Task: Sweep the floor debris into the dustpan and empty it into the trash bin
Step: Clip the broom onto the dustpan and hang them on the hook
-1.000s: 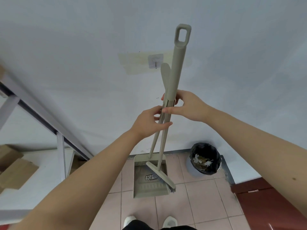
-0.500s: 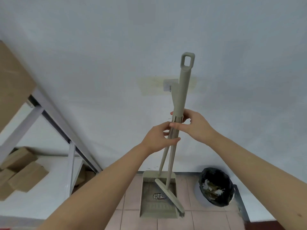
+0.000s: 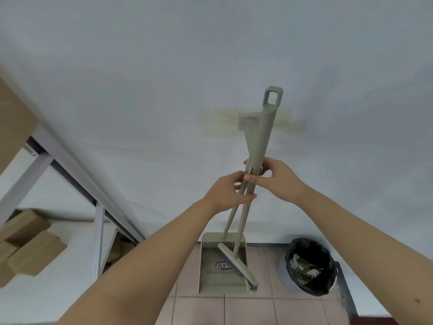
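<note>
A beige broom and a beige long-handled dustpan stand together upright in front of a white wall. Their handles meet in one thick grip with a loop at the top, which covers a white wall hook. My left hand is closed around the thin dustpan rod. My right hand grips the broom handle just above it, at the joint. A trash bin lined with a black bag stands on the floor to the right; paper scraps lie inside.
A grey metal shelf frame runs along the left, with cardboard boxes on and under it. The floor is pinkish tile. A dark red surface shows at the bottom right corner.
The view has tilted upward, so the broom, the dustpan and the bin sit lower in the frame. Both hands keep the same grip on the handles, which now reach the wall hook.
</note>
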